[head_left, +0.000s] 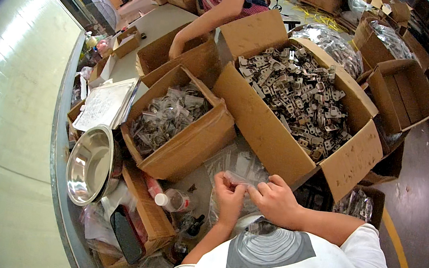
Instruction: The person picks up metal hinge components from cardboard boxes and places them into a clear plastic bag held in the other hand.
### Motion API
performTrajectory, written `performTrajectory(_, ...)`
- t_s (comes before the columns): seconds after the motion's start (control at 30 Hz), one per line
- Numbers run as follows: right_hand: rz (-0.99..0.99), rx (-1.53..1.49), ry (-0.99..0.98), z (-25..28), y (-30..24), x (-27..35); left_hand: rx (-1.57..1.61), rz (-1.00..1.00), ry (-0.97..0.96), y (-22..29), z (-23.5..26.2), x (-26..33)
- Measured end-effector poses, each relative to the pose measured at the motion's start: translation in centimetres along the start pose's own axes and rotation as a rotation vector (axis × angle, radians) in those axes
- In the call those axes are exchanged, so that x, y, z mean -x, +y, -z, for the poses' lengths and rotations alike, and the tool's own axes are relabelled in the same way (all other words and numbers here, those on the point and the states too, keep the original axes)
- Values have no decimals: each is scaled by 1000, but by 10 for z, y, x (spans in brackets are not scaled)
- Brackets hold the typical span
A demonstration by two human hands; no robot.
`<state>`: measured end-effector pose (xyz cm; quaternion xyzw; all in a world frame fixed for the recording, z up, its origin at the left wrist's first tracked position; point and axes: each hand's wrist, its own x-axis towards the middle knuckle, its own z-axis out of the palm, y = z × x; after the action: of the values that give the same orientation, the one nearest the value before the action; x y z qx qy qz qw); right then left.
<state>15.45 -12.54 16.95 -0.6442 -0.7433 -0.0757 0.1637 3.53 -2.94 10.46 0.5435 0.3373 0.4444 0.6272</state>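
Observation:
Close in front of my body, my left hand [227, 200] and my right hand [278, 201] pinch a small clear plastic bag [237, 179] between their fingers. What is inside it, if anything, I cannot make out. Just beyond my hands lie more clear plastic bags [246, 162] on the table. Ahead to the right stands a large open cardboard box [261, 124] heaped with small bent metal brackets [302, 94]. To the left of my hands, a smaller cardboard box [197, 139] holds clear bags with metal parts [169, 115].
A clear bottle [177, 201], a dark phone [127, 234] and a steel bowl [89, 164] are at the left, with written papers [106, 104] behind. Across the table, a co-worker's arm [206, 25] reaches into a cardboard box [150, 59]. An open cardboard box [403, 96] stands far right.

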Motion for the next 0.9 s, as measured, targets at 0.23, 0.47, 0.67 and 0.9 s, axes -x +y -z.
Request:
performTrajectory(0.23,64,-75,-230,7,12,2,-744,-357,-154,1,5,-7)
performTrajectory(0.47,248,-655,-220,23,63,-19,-556,-222,-280,29,23,-22)
performTrajectory(0.67,-667,176,-152,13,191,-41,-530,-154,-735,21,54,-22)
performTrajectory(0.9,-773,334,-549,-12,216,-50,-498,-40,-319,35,47,-18)
